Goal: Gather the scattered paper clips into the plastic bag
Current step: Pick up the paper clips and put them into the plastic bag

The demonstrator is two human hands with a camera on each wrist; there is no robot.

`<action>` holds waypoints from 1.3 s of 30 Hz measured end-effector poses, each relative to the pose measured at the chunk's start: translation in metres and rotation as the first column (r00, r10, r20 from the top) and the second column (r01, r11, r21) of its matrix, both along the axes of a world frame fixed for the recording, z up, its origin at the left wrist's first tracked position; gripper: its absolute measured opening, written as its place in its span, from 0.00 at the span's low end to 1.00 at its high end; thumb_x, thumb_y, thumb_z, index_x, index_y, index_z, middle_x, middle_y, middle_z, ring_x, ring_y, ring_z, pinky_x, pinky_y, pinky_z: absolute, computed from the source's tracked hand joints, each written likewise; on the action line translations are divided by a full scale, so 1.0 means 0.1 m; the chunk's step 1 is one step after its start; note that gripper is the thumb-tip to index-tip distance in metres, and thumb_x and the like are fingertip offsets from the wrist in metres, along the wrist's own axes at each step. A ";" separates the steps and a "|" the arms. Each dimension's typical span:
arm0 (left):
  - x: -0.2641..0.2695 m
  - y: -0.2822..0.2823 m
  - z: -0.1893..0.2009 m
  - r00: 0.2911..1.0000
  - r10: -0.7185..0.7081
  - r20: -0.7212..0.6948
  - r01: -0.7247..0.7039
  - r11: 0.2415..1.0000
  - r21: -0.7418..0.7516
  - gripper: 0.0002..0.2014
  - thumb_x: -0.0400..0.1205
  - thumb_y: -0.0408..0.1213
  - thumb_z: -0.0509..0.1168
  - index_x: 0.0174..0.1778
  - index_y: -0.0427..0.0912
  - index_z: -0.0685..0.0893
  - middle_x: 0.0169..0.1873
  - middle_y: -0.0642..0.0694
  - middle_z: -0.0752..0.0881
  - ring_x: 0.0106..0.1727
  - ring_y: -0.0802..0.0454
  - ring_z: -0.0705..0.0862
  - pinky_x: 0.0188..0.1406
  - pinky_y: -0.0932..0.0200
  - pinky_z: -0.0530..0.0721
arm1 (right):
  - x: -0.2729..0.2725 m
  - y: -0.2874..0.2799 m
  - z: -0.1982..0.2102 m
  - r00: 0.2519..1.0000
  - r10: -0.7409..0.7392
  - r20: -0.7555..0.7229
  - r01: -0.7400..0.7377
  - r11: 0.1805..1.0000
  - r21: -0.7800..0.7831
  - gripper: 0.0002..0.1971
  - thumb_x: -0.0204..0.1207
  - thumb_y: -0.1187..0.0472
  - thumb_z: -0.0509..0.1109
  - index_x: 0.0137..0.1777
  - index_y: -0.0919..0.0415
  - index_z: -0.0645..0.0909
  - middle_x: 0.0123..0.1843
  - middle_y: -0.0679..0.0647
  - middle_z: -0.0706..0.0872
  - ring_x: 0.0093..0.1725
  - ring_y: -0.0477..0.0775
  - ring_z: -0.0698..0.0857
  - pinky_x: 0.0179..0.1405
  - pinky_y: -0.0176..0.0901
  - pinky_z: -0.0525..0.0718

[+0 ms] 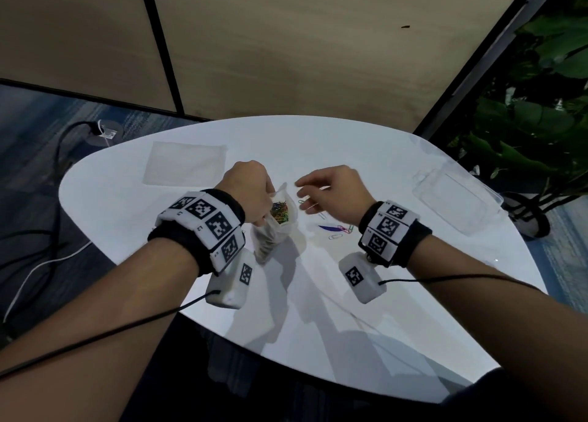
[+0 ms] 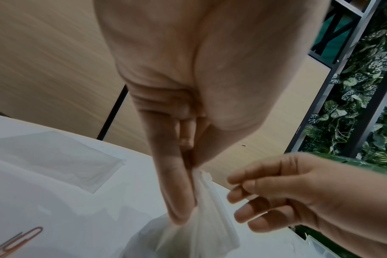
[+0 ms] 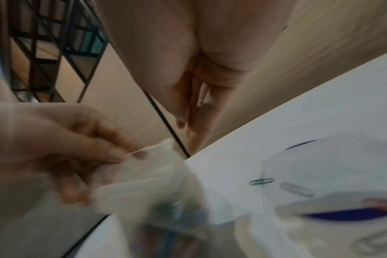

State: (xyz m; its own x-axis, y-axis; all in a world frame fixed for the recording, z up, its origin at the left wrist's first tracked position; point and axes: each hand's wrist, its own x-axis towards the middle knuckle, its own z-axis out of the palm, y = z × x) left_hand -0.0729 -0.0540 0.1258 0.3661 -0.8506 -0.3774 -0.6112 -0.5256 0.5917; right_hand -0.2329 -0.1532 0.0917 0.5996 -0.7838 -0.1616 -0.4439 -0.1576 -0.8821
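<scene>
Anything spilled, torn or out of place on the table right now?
Nothing damaged. A few paper clips still lie loose on the table, right of the plastic bag the left hand pinches open.

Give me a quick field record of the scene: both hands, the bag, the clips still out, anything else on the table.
left hand: pinches rim of clear plastic bag, its mouth held open
bag contents: mixed coloured paper clips
right hand: above the table beside the bag, fingers loosely curled, grip empty
loose paper clips: a few on the white oval table, right of the bag
also on table: flat clear bag far left, clear plastic box far right
</scene>
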 end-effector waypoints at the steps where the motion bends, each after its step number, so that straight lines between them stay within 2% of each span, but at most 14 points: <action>1: 0.02 0.01 0.00 1.000 0.004 -0.001 -0.004 1.000 0.005 0.13 0.80 0.22 0.68 0.57 0.36 0.91 0.38 0.39 0.93 0.40 0.42 0.95 0.47 0.46 0.94 | -0.05 -0.12 -0.07 0.997 -0.021 -0.068 0.015 0.995 -0.098 0.10 0.80 0.68 0.66 0.54 0.62 0.89 0.48 0.57 0.92 0.43 0.55 0.92 0.48 0.48 0.91; 3: 0.06 0.03 -0.01 1.000 0.007 0.005 -0.007 1.000 0.008 0.13 0.79 0.22 0.70 0.58 0.36 0.91 0.41 0.38 0.93 0.44 0.41 0.94 0.49 0.46 0.94 | -0.15 -0.34 -0.25 0.938 0.002 -0.346 -0.126 0.934 -0.335 0.14 0.83 0.62 0.63 0.64 0.56 0.86 0.62 0.54 0.89 0.59 0.53 0.88 0.64 0.45 0.84; 6: 0.08 0.06 0.01 1.000 0.002 0.020 -0.002 1.000 0.008 0.13 0.80 0.23 0.69 0.58 0.37 0.90 0.44 0.38 0.93 0.45 0.41 0.94 0.50 0.46 0.94 | -0.16 -0.41 -0.57 0.760 0.170 -0.627 -0.429 0.856 -0.288 0.24 0.87 0.54 0.57 0.82 0.56 0.66 0.84 0.54 0.64 0.83 0.55 0.64 0.82 0.47 0.60; 9: 0.06 0.05 0.03 0.999 -0.025 0.033 0.024 1.000 0.008 0.14 0.80 0.23 0.69 0.60 0.37 0.90 0.45 0.38 0.94 0.47 0.41 0.94 0.52 0.46 0.93 | -0.11 -0.23 -0.91 0.661 0.296 -0.690 -0.557 0.809 -0.186 0.32 0.86 0.52 0.56 0.85 0.64 0.53 0.88 0.59 0.49 0.86 0.61 0.52 0.85 0.54 0.55; 12: 0.00 0.01 0.06 0.998 -0.052 0.045 0.052 0.998 0.019 0.15 0.79 0.23 0.70 0.60 0.37 0.91 0.47 0.38 0.94 0.49 0.41 0.93 0.54 0.46 0.93 | -0.37 -0.04 -1.14 0.490 0.248 -0.836 -0.723 0.651 -0.231 0.39 0.85 0.42 0.51 0.85 0.66 0.44 0.88 0.60 0.42 0.86 0.62 0.47 0.85 0.56 0.54; 14: -0.02 -0.01 0.07 0.997 -0.059 0.053 0.058 0.998 0.024 0.16 0.79 0.22 0.70 0.61 0.37 0.90 0.48 0.38 0.94 0.50 0.41 0.93 0.55 0.46 0.92 | -0.63 0.01 -1.11 0.449 0.230 -0.864 -0.748 0.625 -0.222 0.40 0.84 0.38 0.48 0.86 0.65 0.42 0.88 0.59 0.39 0.87 0.59 0.45 0.85 0.53 0.50; 18: -0.05 -0.01 0.08 0.997 -0.052 0.055 0.051 0.998 0.026 0.16 0.79 0.22 0.69 0.62 0.37 0.90 0.47 0.38 0.94 0.47 0.42 0.94 0.53 0.46 0.93 | -0.95 -0.02 -0.84 0.502 0.222 -0.836 -0.710 0.659 -0.251 0.34 0.86 0.44 0.49 0.84 0.67 0.56 0.87 0.61 0.54 0.84 0.60 0.58 0.83 0.53 0.58; 20: -0.07 0.00 0.08 0.997 -0.045 0.057 0.043 0.999 0.026 0.16 0.80 0.23 0.69 0.62 0.38 0.90 0.48 0.38 0.94 0.47 0.42 0.94 0.53 0.47 0.93 | -1.03 -0.14 -0.78 0.681 0.191 -0.707 -0.568 0.747 -0.346 0.24 0.87 0.55 0.57 0.76 0.71 0.71 0.79 0.66 0.70 0.77 0.66 0.70 0.77 0.53 0.67; 22: -0.07 0.00 0.07 0.998 -0.039 0.056 0.037 0.999 0.028 0.16 0.80 0.23 0.69 0.62 0.39 0.90 0.49 0.38 0.93 0.48 0.42 0.94 0.54 0.47 0.93 | -1.11 -0.32 -0.81 0.803 -0.003 -0.597 -0.265 0.895 -0.360 0.25 0.86 0.55 0.58 0.78 0.69 0.68 0.79 0.66 0.70 0.77 0.66 0.71 0.77 0.53 0.68; 25: -0.07 0.00 0.07 0.998 -0.031 0.047 0.030 0.999 0.028 0.17 0.79 0.23 0.70 0.63 0.38 0.90 0.50 0.38 0.93 0.50 0.41 0.93 0.55 0.46 0.92 | -1.13 -0.49 -0.98 0.737 -0.096 -0.669 -0.044 0.981 -0.189 0.33 0.86 0.47 0.55 0.84 0.65 0.54 0.85 0.62 0.60 0.82 0.62 0.63 0.81 0.53 0.62; 29: -0.07 -0.01 0.06 0.999 -0.032 0.040 0.030 0.999 0.029 0.17 0.78 0.24 0.72 0.63 0.38 0.90 0.50 0.39 0.93 0.51 0.41 0.93 0.56 0.46 0.92 | -0.85 -0.24 -1.06 0.722 0.006 -0.692 -0.207 0.956 -0.208 0.31 0.85 0.49 0.56 0.83 0.62 0.56 0.82 0.61 0.62 0.80 0.65 0.64 0.77 0.56 0.68; 32: -0.07 -0.02 0.05 0.999 -0.034 0.040 0.033 0.999 0.030 0.17 0.78 0.24 0.73 0.63 0.39 0.90 0.50 0.39 0.93 0.52 0.41 0.93 0.57 0.46 0.92 | -0.65 0.03 -1.12 0.649 0.008 -0.761 -0.331 0.903 -0.272 0.23 0.82 0.60 0.60 0.75 0.64 0.65 0.72 0.65 0.67 0.69 0.68 0.72 0.64 0.53 0.75; 35: -0.08 -0.03 0.05 0.999 -0.036 0.035 0.035 0.999 0.026 0.17 0.78 0.23 0.72 0.62 0.39 0.90 0.49 0.39 0.93 0.51 0.41 0.93 0.55 0.46 0.92 | -0.50 0.21 -1.13 0.539 -0.020 -0.842 -0.481 0.813 -0.328 0.24 0.74 0.72 0.63 0.71 0.69 0.69 0.66 0.67 0.73 0.61 0.65 0.76 0.60 0.49 0.78; 39: -0.08 0.00 0.06 0.999 -0.031 0.037 0.030 0.999 0.027 0.16 0.79 0.23 0.72 0.61 0.40 0.90 0.49 0.39 0.93 0.50 0.41 0.93 0.55 0.46 0.92 | -0.46 0.23 -1.06 0.522 -0.029 -0.853 -0.591 0.708 -0.386 0.17 0.74 0.79 0.60 0.61 0.69 0.77 0.59 0.66 0.80 0.56 0.65 0.82 0.50 0.49 0.79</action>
